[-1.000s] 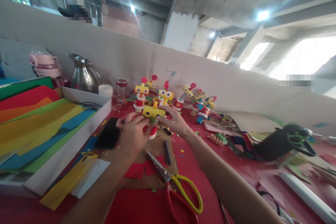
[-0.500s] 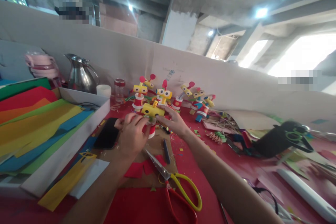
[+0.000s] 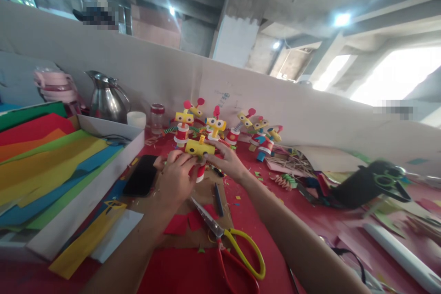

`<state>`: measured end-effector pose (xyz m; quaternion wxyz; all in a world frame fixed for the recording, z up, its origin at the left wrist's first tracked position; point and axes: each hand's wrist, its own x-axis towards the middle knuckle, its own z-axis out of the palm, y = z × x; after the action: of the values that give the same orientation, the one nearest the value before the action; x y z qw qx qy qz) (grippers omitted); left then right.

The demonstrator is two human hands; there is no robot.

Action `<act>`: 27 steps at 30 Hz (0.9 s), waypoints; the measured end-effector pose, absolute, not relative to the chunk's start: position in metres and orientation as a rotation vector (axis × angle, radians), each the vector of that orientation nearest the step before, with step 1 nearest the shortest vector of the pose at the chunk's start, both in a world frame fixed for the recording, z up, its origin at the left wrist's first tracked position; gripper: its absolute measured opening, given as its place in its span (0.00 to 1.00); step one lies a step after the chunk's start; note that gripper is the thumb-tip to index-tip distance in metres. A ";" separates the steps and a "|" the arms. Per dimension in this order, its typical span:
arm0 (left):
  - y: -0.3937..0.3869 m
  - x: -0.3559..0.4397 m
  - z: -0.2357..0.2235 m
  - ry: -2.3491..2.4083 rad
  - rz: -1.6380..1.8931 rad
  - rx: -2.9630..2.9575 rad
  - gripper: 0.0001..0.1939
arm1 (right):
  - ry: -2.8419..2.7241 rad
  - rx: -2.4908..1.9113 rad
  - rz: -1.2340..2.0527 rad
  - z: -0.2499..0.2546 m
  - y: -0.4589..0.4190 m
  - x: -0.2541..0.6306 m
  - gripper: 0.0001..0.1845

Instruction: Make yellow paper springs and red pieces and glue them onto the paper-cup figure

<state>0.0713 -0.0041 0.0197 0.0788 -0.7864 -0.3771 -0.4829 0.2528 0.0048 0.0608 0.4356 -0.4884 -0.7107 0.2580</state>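
A paper robot figure (image 3: 197, 148) with a yellow tube head, dark round eyes and a red cup body stands between my hands. My left hand (image 3: 177, 171) is closed at its neck and body, covering much of the cup. On the right end of the yellow head, my right hand (image 3: 225, 160) grips with thumb and fingers. Scissors (image 3: 218, 234) with one yellow and one red handle lie below, blades parted, on brown cardboard (image 3: 175, 239). Red paper pieces (image 3: 177, 223) and a dark slim pen-like tool (image 3: 218, 199) are close by.
Several finished-looking paper figures (image 3: 215, 125) stand along the white partition (image 3: 299, 110). At left are a white box (image 3: 86, 206) of coloured paper, a black phone (image 3: 140, 176), a steel jug (image 3: 107, 98) and a glass jar (image 3: 157, 117). A dark container (image 3: 361, 183) lies at right among paper scraps.
The yellow head has sunk and shifted slightly left, now sitting lower against the red cup. Both hands keep their hold and have barely moved.
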 end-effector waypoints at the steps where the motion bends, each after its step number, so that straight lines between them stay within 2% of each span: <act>1: -0.004 0.071 0.020 -1.120 -1.445 -2.354 0.11 | -1.774 -1.196 0.632 0.061 0.004 0.253 0.26; 4: -0.006 0.069 0.021 -1.079 -1.481 -2.341 0.10 | -1.790 -1.159 0.615 0.065 0.004 0.252 0.27; 10: -0.007 0.063 0.023 -1.154 -1.749 -2.110 0.02 | -1.792 -1.176 0.597 0.070 0.007 0.254 0.27; 18: 0.004 0.051 0.030 -1.412 -2.073 -1.799 0.08 | -1.750 -1.233 0.544 0.068 0.008 0.255 0.30; 23: 0.011 0.046 0.029 -1.493 -2.167 -1.766 0.09 | -1.746 -1.133 0.606 0.072 0.002 0.251 0.25; 27: 0.011 0.046 0.029 -1.449 -2.106 -1.865 0.07 | -1.739 -1.101 0.662 0.075 0.002 0.247 0.22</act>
<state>0.0463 0.0112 0.0291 -0.0114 -0.5892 -0.4579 -0.6656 0.2467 0.0021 0.0749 0.4706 -0.4492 -0.7098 0.2701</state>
